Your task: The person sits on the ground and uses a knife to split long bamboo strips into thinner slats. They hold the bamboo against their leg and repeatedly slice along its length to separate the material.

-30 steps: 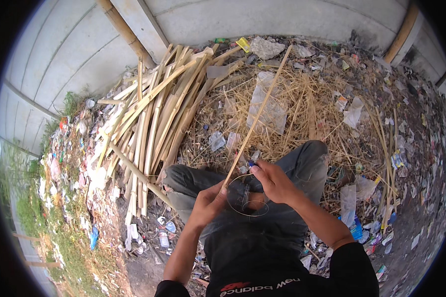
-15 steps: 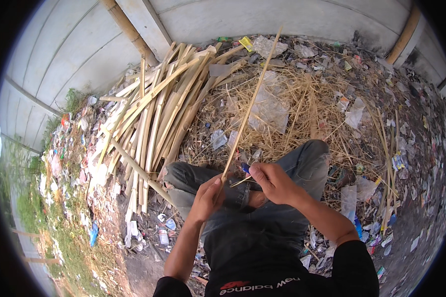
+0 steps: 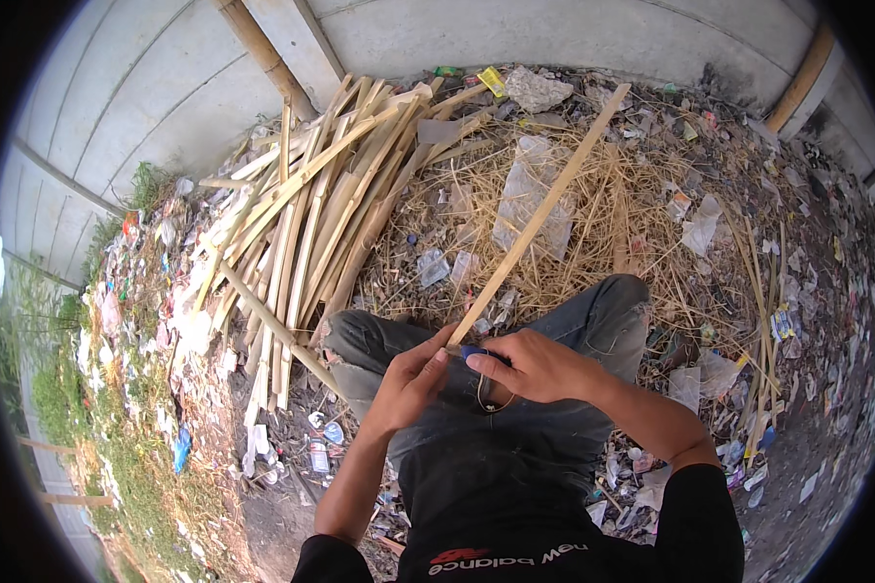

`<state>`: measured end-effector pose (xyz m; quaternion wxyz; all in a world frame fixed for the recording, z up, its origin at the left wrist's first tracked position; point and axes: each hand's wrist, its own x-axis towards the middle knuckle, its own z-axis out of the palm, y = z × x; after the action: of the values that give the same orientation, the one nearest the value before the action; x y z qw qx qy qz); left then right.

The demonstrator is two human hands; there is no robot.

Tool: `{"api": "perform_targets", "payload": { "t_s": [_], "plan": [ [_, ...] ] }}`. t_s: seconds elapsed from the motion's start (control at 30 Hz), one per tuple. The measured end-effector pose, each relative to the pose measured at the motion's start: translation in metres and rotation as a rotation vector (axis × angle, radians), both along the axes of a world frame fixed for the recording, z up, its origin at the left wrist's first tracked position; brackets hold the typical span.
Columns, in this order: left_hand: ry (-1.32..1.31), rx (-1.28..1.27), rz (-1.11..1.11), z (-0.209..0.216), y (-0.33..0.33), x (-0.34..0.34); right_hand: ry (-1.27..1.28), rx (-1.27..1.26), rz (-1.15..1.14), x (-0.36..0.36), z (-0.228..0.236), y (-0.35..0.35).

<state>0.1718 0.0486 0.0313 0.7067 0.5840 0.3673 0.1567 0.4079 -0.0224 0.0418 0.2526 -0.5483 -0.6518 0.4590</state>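
Note:
A long, flat bamboo strip (image 3: 542, 216) slants up and away to the right from my lap. My left hand (image 3: 408, 384) is closed around its near part. My right hand (image 3: 537, 367) grips the blue handle of what looks like a small knife (image 3: 472, 352), its tip end against the strip right beside my left fingers. Most of the blade is hidden. Below the right hand a thin curled shaving (image 3: 487, 403) hangs over my crossed legs.
A large pile of split bamboo strips (image 3: 301, 223) lies at the far left. Thin shavings (image 3: 583, 228) cover the ground ahead, around a clear plastic sheet (image 3: 535, 199). Long slivers (image 3: 756, 321) lie at right among scattered litter. A grey panel wall (image 3: 554, 39) stands behind.
The strip has turned its broad face up and its far end has swung right. My right hand has moved left, bringing the knife to the strip by my left fingers.

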Motion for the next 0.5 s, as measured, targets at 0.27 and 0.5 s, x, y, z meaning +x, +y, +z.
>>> {"api": "perform_targets", "payload": {
  "t_s": [0.27,0.5],
  "plan": [
    [0.009,0.015,0.023,-0.0010,0.0000,-0.0001,-0.017,-0.022,0.011,-0.0025,0.0043,0.0003],
    [0.010,0.016,0.027,0.0040,0.0004,0.0002,0.001,-0.021,-0.002,-0.0032,0.0036,-0.0002]
  ]
}}
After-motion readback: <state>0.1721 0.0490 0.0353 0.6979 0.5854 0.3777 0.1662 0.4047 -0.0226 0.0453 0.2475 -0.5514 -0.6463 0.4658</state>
